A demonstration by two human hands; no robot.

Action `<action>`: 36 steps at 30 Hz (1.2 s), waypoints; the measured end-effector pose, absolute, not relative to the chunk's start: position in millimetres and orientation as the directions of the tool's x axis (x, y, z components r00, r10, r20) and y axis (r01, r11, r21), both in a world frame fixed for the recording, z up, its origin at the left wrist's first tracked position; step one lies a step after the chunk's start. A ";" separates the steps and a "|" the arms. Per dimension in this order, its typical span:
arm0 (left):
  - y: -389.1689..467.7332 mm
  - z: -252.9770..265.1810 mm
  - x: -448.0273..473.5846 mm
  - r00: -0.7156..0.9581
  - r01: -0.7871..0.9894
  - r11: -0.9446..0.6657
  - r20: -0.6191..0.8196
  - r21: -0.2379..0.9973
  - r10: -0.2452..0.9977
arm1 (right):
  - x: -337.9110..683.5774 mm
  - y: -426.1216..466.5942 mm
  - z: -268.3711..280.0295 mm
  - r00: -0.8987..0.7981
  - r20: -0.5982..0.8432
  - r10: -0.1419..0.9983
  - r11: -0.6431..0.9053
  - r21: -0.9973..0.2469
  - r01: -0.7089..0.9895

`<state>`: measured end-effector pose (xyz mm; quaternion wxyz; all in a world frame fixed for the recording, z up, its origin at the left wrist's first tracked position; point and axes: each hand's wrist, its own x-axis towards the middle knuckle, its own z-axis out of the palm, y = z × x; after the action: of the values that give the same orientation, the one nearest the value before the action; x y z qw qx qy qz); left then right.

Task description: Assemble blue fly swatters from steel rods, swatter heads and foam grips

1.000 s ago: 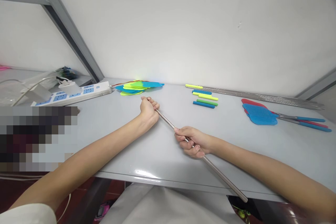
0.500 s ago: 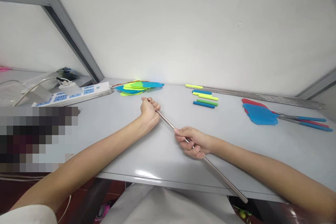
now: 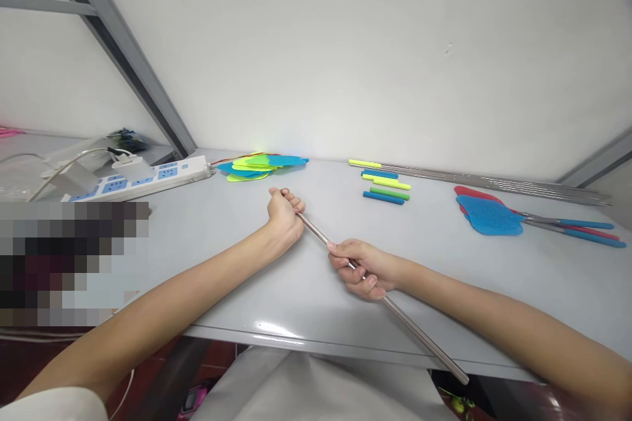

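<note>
A thin metal rod [image 3: 424,332] slants across the front of the table, its thicker lower end sticking out past the front edge. My left hand [image 3: 286,220] is closed around its upper end, hiding that tip. Farther down, my right hand [image 3: 359,270] wraps the rod near its middle, with the thumb laid along it. A short bare stretch of metal shows between the two hands. Beyond my left hand lies a pile of blue and yellow-green fly swatter heads [image 3: 261,163]. Short coloured grip sleeves [image 3: 386,192] in blue, yellow and green lie beyond my right hand.
Several long metal rods [image 3: 484,179] lie along the wall at the back right. In front of them are fly swatters [image 3: 491,214] with blue and red heads. At left sits a white power strip [image 3: 185,174] with plugs and cables. A metal frame post [image 3: 128,59] stands behind it.
My left hand has shifted slightly right and toward me, closer to my right hand. The rod's lower end has slid a little to the right. My right hand has barely moved.
</note>
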<state>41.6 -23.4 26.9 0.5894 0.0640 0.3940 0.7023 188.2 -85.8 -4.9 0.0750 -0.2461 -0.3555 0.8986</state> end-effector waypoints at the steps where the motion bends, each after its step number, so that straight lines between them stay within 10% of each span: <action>1: -23.5 26.9 41.5 -0.298 -0.777 0.004 -0.373 0.630 0.879 | 188.3 -85.6 -4.8 -0.868 -0.391 0.307 -0.736 -0.675 0.043; 36: -10.3 41.6 25.8 -0.050 -0.746 0.168 -0.305 0.644 0.951 | 183.4 -80.3 -0.3 -0.909 -0.308 0.281 -0.784 -0.620 -0.033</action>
<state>25.8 -10.3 41.6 0.6744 0.1426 0.3593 0.6291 183.4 -80.3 -0.3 0.0849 -0.1957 -0.3176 0.9239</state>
